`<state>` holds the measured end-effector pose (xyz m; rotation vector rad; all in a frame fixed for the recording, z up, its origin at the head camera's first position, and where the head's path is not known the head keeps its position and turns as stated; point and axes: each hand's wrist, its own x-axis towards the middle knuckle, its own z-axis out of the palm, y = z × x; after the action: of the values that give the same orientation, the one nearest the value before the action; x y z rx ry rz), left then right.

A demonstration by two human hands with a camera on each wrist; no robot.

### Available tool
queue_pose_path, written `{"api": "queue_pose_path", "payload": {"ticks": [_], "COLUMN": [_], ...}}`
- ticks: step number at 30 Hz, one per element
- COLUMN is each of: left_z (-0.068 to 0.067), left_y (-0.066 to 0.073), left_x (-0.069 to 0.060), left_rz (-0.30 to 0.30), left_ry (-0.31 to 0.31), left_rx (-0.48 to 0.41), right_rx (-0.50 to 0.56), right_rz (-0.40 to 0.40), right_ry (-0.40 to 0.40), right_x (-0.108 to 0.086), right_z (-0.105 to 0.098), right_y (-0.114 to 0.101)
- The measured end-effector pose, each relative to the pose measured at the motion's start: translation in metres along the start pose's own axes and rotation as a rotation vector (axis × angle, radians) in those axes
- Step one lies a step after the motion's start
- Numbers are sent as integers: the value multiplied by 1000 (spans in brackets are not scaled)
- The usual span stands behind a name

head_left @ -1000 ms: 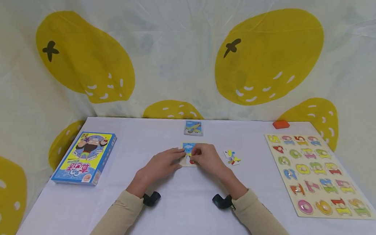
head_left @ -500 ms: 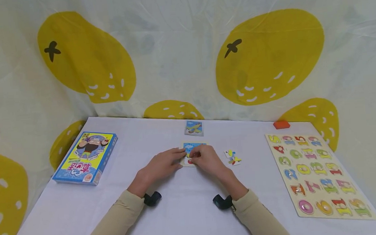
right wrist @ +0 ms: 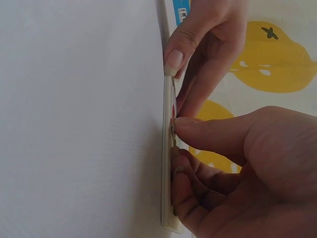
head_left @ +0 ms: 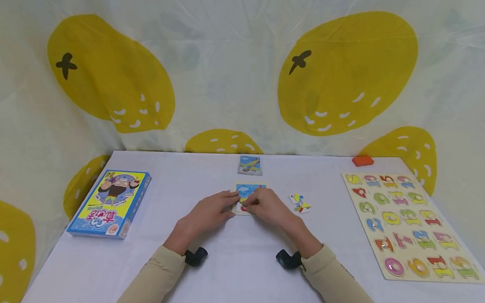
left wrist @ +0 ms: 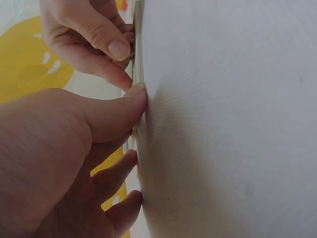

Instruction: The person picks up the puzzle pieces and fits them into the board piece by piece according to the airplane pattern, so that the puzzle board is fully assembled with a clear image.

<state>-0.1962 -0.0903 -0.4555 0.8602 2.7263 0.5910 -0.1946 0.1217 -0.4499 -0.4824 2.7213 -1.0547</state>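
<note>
In the head view a small wooden puzzle board (head_left: pixel 268 184), partly filled with blue sky pieces (head_left: pixel 247 188), lies in the middle of the table. My left hand (head_left: pixel 210 213) holds its left side, the thumb (left wrist: pixel 133 99) at the near edge in the left wrist view. Over the board, my right hand (head_left: pixel 270 207) pinches a small puzzle piece (right wrist: pixel 173 130), seen nearly edge-on between thumb and fingertips; the hand hides part of the board. Loose puzzle pieces (head_left: pixel 303 208) with yellow and blue print lie to the right.
Behind the board lies a square airplane picture (head_left: pixel 249 165). A blue and yellow box (head_left: pixel 108 203) is at the left, a number puzzle board (head_left: pixel 412 226) at the right, with a red block (head_left: pixel 363 161) behind it. A patterned curtain (head_left: pixel 229 77) hangs behind the white table (head_left: pixel 245 278).
My right hand has shifted and turned slightly at the board, with the piece still in its fingertips, showing a little more of the picture. The left hand has stayed at the board's left side.
</note>
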Motion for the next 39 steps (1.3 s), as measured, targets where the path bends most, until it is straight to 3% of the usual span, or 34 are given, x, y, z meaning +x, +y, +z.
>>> {"api": "queue_pose_path", "payload": {"ticks": [15,20,24,29,39], "left_z": [-1,-1,-1,0,3], "left_y": [-2,0,2,4,4], "left_x": [-1,-2,-3,-2,-2], "left_rz": [90,79,58,48,58], "left_ry": [33,32,27,26,35], "left_rx": [12,54,57,69,79], "right_rx": [20,15,14,6,-19], "right_rz": [-70,-100,-59,19,139], "right_ry": [-102,-120,-91,5,42], "right_x": [-2,-5,-7,-15,-31], "right_z": [-9,-19,-31,-52,-81], "right_y": [5,11,21,35,60]}}
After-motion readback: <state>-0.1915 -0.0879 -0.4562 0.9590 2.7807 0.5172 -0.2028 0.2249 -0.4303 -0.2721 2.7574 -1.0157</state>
